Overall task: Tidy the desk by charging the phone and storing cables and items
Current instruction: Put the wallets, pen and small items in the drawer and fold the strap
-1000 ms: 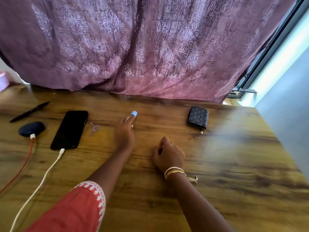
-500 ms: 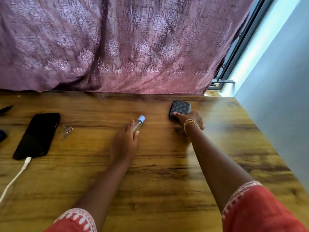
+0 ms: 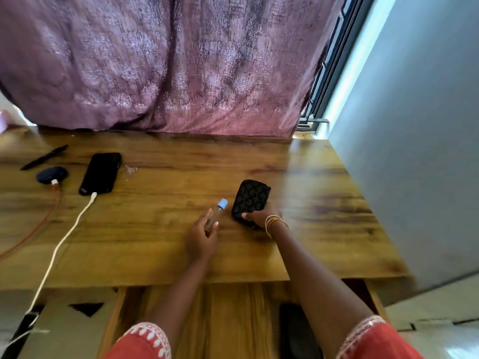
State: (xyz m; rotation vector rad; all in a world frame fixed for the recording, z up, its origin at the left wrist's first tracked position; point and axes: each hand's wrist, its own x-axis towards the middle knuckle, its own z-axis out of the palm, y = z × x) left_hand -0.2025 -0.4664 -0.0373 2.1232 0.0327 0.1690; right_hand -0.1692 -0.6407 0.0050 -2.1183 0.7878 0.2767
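- Centrally, we noted the left hand point(image 3: 201, 239) curled around a small clear bottle point(image 3: 214, 216) with a blue cap, low over the wooden desk point(image 3: 160, 229).
- Just right of it, we saw the right hand point(image 3: 261, 216) gripping the lower end of a dark patterned pouch point(image 3: 250, 198).
- At the frame's left, we recorded the phone point(image 3: 100, 173) lying face up, a white cable point(image 3: 59, 244) plugged into its near end.
- Further left we logged a dark round case point(image 3: 51, 174) with a red cable point(image 3: 33, 229), and a pen point(image 3: 44, 157) beyond it.
- Below the desk edge we saw an open drawer point(image 3: 233, 312).
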